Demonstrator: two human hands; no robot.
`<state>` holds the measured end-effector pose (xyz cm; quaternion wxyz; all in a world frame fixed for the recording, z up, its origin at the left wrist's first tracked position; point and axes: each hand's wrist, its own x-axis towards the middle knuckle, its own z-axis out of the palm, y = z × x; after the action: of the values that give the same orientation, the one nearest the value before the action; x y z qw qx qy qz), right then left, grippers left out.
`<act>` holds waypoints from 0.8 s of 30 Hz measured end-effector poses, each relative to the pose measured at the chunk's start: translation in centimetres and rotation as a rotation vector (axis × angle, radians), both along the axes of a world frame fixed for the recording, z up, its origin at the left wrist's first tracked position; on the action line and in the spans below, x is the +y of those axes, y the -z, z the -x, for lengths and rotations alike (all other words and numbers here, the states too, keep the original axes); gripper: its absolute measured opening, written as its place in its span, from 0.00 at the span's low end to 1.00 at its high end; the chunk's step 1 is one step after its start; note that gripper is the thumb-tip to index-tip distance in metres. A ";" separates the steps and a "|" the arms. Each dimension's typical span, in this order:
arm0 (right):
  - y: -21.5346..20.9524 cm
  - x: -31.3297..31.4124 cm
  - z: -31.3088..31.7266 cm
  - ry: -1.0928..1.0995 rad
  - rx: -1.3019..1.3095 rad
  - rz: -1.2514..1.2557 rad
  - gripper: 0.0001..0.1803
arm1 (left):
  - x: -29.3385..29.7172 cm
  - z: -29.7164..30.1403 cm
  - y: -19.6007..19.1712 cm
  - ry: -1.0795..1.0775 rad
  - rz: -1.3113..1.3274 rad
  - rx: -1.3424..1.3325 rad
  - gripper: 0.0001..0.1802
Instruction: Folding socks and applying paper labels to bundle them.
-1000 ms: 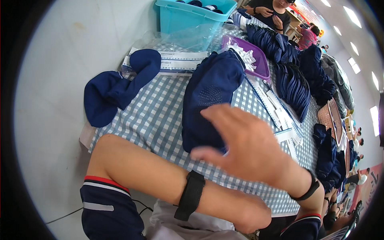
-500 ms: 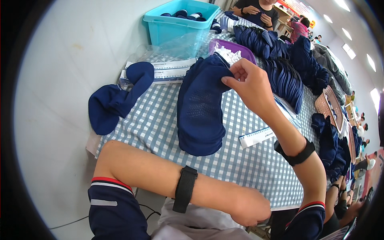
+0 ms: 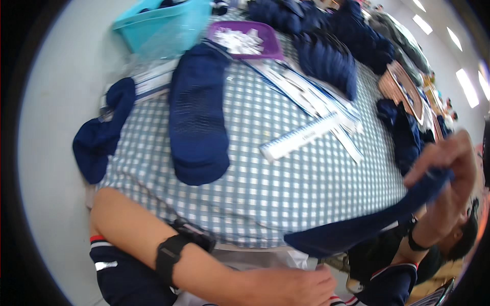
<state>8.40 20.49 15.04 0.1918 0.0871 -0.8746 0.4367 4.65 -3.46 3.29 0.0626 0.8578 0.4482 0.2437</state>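
Observation:
My right hand, blurred by motion, is raised at the right past the table's edge. It grips one end of a navy sock, whose other end trails left over the near table edge. My left hand is low in front of me, fingers curled in; what they hold, if anything, is hidden. A flat stack of navy socks with a dotted sole patch lies on the checked tablecloth. Left of it, a single bent navy sock lies at the table's left edge.
White-and-blue paper bands lie right of the stack. A purple tray holds white bits, beside a turquoise bin. Sock heaps and a pink basket fill the far right. Another person is close at the right.
My right hand has left the stack and swung right and nearer, carrying a sock. My left hand is still low and curled. The view has shifted, so the table appears farther left.

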 end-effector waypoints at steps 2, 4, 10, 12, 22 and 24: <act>1.6 2.5 1.3 -0.012 -0.115 0.017 0.22 | -0.7 -0.4 -0.1 -0.049 -0.100 0.099 0.22; 4.7 4.3 2.9 -0.003 -0.389 0.120 0.18 | 0.2 0.1 -0.7 -0.051 -0.181 0.344 0.22; 12.5 9.3 3.4 0.200 -0.137 -0.522 0.14 | 2.7 1.8 2.7 -0.194 0.053 0.179 0.23; 12.2 8.3 2.9 0.101 -0.023 -0.589 0.15 | 2.2 2.6 2.5 -0.313 0.213 0.265 0.27; 7.9 3.3 8.7 -0.145 -0.161 -0.500 0.21 | 0.9 1.3 5.8 -0.340 0.240 0.349 0.32; 7.5 -0.1 13.9 -0.207 0.086 -0.386 0.15 | 0.5 1.2 5.9 -0.351 0.219 0.347 0.32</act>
<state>-5.50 20.38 7.59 0.1628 0.2299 -0.9195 0.2743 3.47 -2.93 -2.63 0.0340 0.7840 0.6177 0.0504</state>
